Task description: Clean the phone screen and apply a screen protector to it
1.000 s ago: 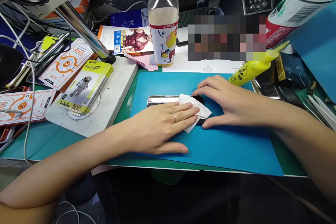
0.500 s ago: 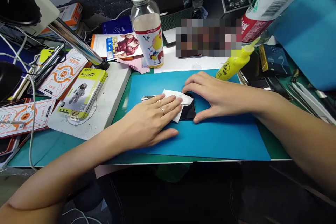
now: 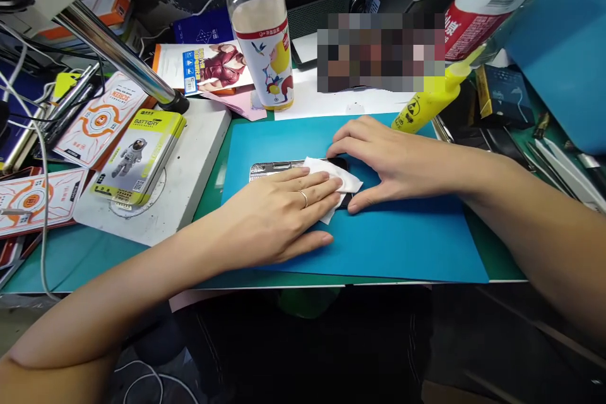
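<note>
A phone (image 3: 271, 168) lies flat on a blue mat (image 3: 407, 237), its silvery, finely patterned left end showing and much of the rest covered. A white folded tissue (image 3: 348, 180) rests over its middle and right part. My left hand (image 3: 288, 211), with a ring on one finger, is laid flat on the tissue, fingers stretched out, the thumb apart over the mat. My right hand (image 3: 374, 164) is curved around the phone's right end, fingertips at the far edge and thumb at the near edge. Part of the tissue lies under my left fingers, hidden.
A drink bottle (image 3: 265, 44) stands behind the mat. A yellow squeeze bottle (image 3: 428, 101) leans beside my right wrist, below a red-labelled bottle (image 3: 497, 6). To the left, battery packs (image 3: 139, 154) sit on a white box (image 3: 203, 151) near a lamp pole (image 3: 123, 53).
My left hand has slid a little to the right along the phone, and the tissue has moved with it. My right hand stays at the phone's right end. The camera view has shifted slightly.
</note>
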Action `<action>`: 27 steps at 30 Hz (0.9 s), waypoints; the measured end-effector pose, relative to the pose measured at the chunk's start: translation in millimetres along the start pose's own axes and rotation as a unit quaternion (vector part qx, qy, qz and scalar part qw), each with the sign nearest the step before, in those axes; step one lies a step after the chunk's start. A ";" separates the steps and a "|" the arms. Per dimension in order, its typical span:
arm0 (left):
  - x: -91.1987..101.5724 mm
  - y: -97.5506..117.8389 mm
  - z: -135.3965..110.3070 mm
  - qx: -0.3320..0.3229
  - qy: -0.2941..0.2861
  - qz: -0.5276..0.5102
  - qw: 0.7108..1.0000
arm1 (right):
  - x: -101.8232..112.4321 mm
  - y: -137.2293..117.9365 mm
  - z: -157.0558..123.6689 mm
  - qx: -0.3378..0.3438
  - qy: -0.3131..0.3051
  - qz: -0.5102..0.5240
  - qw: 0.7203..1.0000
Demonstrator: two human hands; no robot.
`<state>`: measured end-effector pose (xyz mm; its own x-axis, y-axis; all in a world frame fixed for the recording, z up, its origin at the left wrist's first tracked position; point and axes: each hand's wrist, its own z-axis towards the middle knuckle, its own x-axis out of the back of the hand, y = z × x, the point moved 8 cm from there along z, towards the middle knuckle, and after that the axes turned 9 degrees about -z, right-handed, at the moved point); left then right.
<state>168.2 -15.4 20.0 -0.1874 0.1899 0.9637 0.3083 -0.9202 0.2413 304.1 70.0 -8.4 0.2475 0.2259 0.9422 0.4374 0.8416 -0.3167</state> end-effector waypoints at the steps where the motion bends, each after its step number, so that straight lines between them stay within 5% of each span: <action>1: 0.4 0.2 -1.3 -0.003 0.002 0.000 1.000 | 0.0 0.2 0.5 -0.001 0.000 0.002 1.000; 10: -16.6 2.6 7.1 -0.018 -0.005 -0.011 1.000 | 1.6 -5.3 -1.2 0.011 -0.023 0.009 1.000; 17: -0.7 -9.2 -0.2 0.027 0.007 0.016 0.999 | -0.1 -3.2 -0.2 0.003 -0.021 0.016 1.000; 27: 1.5 -2.6 10.9 -0.027 0.015 -0.041 0.999 | 1.7 -1.4 1.3 0.007 -0.013 0.009 1.000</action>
<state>177.3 -9.1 22.0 -0.2376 0.2569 0.9368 0.2408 -0.9187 0.3130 302.7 69.8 -6.3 0.2332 0.2531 0.9389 0.4216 0.8437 -0.3322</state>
